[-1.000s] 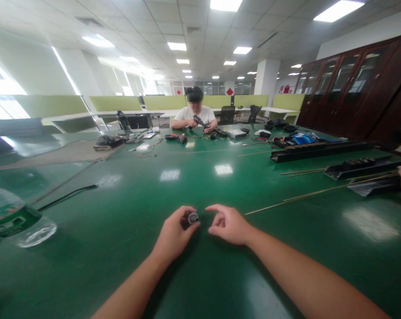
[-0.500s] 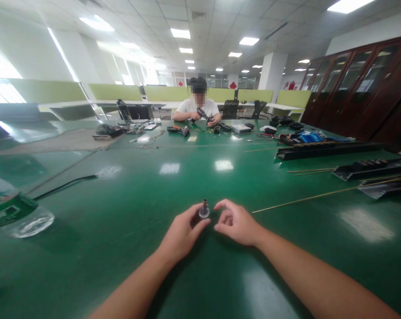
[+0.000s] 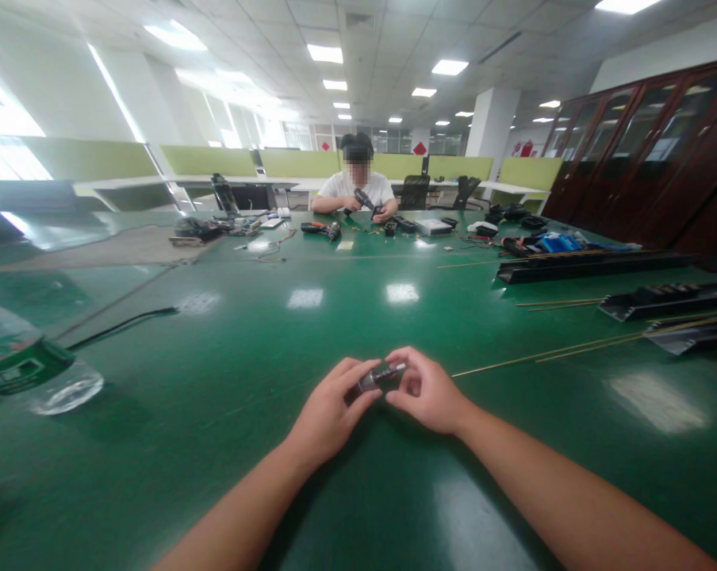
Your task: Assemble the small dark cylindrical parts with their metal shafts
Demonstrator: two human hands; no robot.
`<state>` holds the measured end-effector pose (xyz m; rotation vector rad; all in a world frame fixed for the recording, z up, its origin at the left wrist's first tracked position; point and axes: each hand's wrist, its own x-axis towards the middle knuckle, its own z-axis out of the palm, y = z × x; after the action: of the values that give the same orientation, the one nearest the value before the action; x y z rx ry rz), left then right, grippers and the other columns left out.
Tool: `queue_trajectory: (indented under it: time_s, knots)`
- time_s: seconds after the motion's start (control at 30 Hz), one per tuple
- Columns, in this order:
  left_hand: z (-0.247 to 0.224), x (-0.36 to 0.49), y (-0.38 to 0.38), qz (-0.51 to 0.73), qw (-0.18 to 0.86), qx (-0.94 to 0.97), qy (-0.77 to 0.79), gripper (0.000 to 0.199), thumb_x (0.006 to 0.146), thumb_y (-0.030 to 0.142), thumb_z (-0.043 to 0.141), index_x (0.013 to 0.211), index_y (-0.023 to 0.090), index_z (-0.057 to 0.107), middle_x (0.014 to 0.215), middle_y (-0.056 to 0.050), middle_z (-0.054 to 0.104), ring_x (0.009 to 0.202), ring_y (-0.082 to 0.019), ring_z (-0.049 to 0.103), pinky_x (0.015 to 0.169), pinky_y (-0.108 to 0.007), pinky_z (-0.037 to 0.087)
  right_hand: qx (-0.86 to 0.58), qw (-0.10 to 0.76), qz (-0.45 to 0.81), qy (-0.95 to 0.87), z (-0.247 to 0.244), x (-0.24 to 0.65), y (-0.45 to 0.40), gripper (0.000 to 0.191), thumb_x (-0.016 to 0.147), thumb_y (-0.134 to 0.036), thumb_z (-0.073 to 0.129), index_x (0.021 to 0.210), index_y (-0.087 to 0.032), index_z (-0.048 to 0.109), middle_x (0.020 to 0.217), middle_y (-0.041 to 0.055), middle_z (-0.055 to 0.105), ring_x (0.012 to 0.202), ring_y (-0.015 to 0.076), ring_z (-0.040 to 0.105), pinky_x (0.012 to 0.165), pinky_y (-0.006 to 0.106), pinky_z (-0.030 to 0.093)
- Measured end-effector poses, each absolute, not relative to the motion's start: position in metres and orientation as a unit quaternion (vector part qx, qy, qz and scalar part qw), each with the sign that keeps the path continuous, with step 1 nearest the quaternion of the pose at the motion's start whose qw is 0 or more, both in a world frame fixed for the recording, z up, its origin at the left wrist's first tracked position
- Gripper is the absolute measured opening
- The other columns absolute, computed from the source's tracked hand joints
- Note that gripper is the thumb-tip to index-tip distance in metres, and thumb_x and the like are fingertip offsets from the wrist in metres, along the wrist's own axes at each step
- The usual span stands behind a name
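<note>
My left hand (image 3: 331, 404) is closed around a small dark metal cylindrical part (image 3: 370, 381) with a narrow stepped, shiny tip. The part lies tilted, its tip pointing right toward my right hand (image 3: 427, 392). The curved thumb and index finger of that hand are apart, on either side of the tip; whether they touch it I cannot make out. The left fingers hide the part's rear end. Both hands are just above the green tabletop (image 3: 245, 333).
A clear bottle with a green label (image 3: 25, 365) stands at left beside a black cable (image 3: 126, 327). Thin brass rods (image 3: 513, 361) and black metal channels (image 3: 584, 268) lie at right. Across the table, a person (image 3: 358, 190) holds a power drill; another drill (image 3: 323, 229) lies nearby.
The metal part has tipped from upright to nearly level, its tip now pointing right between my right fingers. My left hand has turned with it; the right hand has barely moved.
</note>
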<state>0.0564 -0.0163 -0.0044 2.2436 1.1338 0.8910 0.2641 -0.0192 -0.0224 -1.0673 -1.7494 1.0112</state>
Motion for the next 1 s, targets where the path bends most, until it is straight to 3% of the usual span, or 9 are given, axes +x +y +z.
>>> queue_trajectory:
  time_s: [0.17,0.3,0.53,0.7,1.0]
  knots:
    - [-0.0086,0.0556,-0.0158,0.332,0.222,0.812,0.426,0.034,0.088,0.031,0.061,0.122,0.025,0.058,0.108,-0.005,0.064,0.095,-0.02,0.061,0.087,-0.034,0.051,-0.424,0.408,0.401,-0.702,-0.0206,0.2639,-0.019,0.039,0.075,-0.018,0.068,0.112,-0.022,0.056,0.102,0.0029,0.064,0.058,0.0079,0.054,0.055,0.021,0.043]
    - [-0.0074,0.0557,-0.0154,0.343,0.214,0.807,0.431,0.026,0.087,0.029,0.062,0.112,0.023,0.061,0.101,-0.005,0.065,0.089,-0.019,0.061,0.081,-0.033,0.052,-0.425,0.408,0.396,-0.704,-0.0203,0.2637,-0.0184,0.034,0.076,-0.02,0.068,0.109,-0.021,0.059,0.097,0.0023,0.066,0.059,0.0092,0.054,0.055,0.021,0.043]
    - [-0.0051,0.0564,-0.0154,0.364,0.209,0.813,0.404,0.023,0.085,0.022,0.064,0.108,0.024,0.063,0.104,-0.004,0.065,0.097,-0.019,0.061,0.087,-0.033,0.051,-0.461,0.4,0.398,-0.685,-0.0223,0.2625,-0.0167,0.028,0.083,-0.038,0.066,0.102,-0.017,0.068,0.085,0.0038,0.069,0.065,0.0145,0.061,0.061,0.025,0.048]
    - [-0.0065,0.0559,-0.0158,0.357,0.206,0.816,0.405,0.025,0.084,0.023,0.064,0.109,0.023,0.065,0.106,-0.005,0.068,0.097,-0.02,0.064,0.089,-0.035,0.053,-0.445,0.399,0.387,-0.702,-0.0208,0.2615,-0.0164,0.02,0.087,-0.033,0.061,0.092,-0.017,0.073,0.083,0.0041,0.071,0.069,0.0158,0.064,0.065,0.026,0.05]
    - [-0.007,0.0568,-0.0167,0.352,0.21,0.813,0.414,0.027,0.084,0.025,0.066,0.111,0.025,0.065,0.105,-0.003,0.069,0.095,-0.018,0.064,0.088,-0.032,0.053,-0.439,0.41,0.37,-0.709,-0.0183,0.2626,-0.0164,0.016,0.081,-0.025,0.066,0.093,-0.016,0.073,0.087,0.0049,0.072,0.076,0.0173,0.066,0.071,0.027,0.051]
